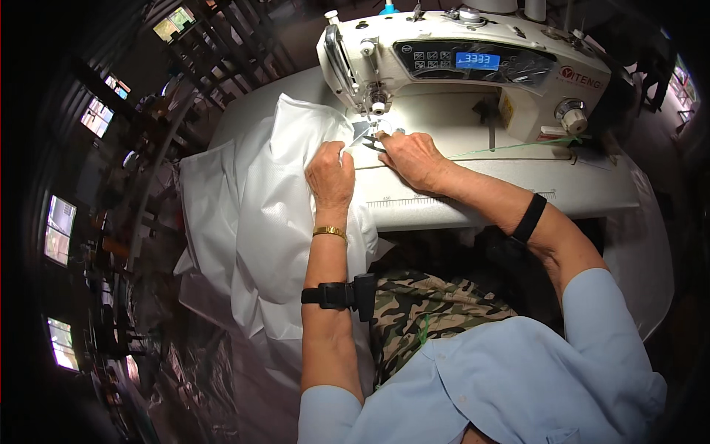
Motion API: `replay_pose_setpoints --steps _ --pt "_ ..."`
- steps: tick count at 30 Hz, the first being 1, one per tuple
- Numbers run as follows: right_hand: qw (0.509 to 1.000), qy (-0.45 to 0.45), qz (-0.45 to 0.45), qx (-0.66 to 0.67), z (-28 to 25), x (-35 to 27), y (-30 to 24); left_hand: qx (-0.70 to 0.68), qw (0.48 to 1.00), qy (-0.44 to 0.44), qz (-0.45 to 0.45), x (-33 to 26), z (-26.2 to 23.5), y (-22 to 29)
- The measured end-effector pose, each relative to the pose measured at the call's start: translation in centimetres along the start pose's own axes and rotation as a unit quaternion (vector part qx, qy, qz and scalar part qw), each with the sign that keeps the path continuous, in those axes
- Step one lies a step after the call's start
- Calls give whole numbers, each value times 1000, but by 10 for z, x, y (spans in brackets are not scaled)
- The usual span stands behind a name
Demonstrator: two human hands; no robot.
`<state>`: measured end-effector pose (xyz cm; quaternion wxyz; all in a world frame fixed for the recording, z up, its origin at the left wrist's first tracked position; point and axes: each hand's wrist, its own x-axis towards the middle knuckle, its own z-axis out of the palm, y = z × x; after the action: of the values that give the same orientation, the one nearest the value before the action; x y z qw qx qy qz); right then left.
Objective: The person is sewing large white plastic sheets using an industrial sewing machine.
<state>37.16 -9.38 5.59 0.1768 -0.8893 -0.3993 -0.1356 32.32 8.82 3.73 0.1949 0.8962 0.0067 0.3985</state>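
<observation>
Basically, two bare hands at a white sewing machine [444, 31], working on white fabric [259, 200]. Fabric lies bunched on the left part of the worktop [481, 198], its upper right edge near the needle clamp [378, 108], the rest hanging in folds off the front edge toward the lap. Left hand [330, 177]: grip narrow, thumb and fingers closed on the fabric's right edge, just left of the needle. Right hand [416, 159]: fingers curled, tips just beside the needle area, touching or close to a small dark object [373, 143]; cannot tell if that grip holds it, too small. Machine lamp lights the stitching spot. Blue display [478, 61] lit on the machine arm; white dial [572, 116] farther right. Green thread [510, 148] runs across the worktop, right of the right hand. Ruler scale [414, 200] along the front. Gold watch [329, 231] on left wrist; black straps on both arms. Light-blue shirt [503, 370], camouflage trousers [429, 311].
</observation>
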Motion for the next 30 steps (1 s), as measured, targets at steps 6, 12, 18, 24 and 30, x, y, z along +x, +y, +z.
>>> replay_pose_setpoints --steps 6,12,18,24,30 --pt "999 16 -11 -29 11 10 8 -9 1000 -20 -10 2 0 4" --pt "996 33 -73 -27 14 20 19 -15 999 -24 -31 3 6 4" --pt "999 32 -42 -11 4 -8 25 4 999 -35 -29 3 5 -4" --pt "993 34 113 -28 -14 -37 27 42 995 -68 -51 -2 12 -7" --pt "965 210 -151 40 -11 -14 -38 2 983 -156 -95 -26 -33 20"
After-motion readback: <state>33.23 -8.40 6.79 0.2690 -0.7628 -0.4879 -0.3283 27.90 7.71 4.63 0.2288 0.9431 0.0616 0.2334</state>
